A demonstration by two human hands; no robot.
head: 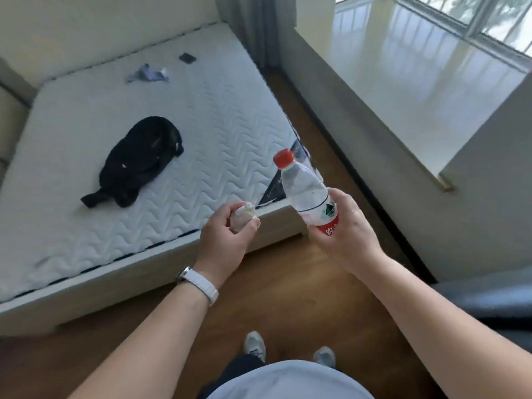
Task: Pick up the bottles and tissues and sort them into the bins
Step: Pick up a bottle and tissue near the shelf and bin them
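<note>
My right hand (344,234) grips a clear plastic bottle (306,191) with a red cap and red-and-white label; it tilts up and to the left above the bed's near corner. My left hand (227,240), with a white watch on its wrist, is closed around a crumpled white tissue (241,216) that pokes out between thumb and fingers. Both hands hover over the wooden floor beside the bed. No bins are in view.
A bare white quilted mattress (172,116) fills the left. On it lie a black bag (141,159), a crumpled bluish wrapper or cloth (148,74) and a small dark flat object (187,57). A window ledge (417,90) runs along the right. A dark seat edge (489,300) sits at lower right.
</note>
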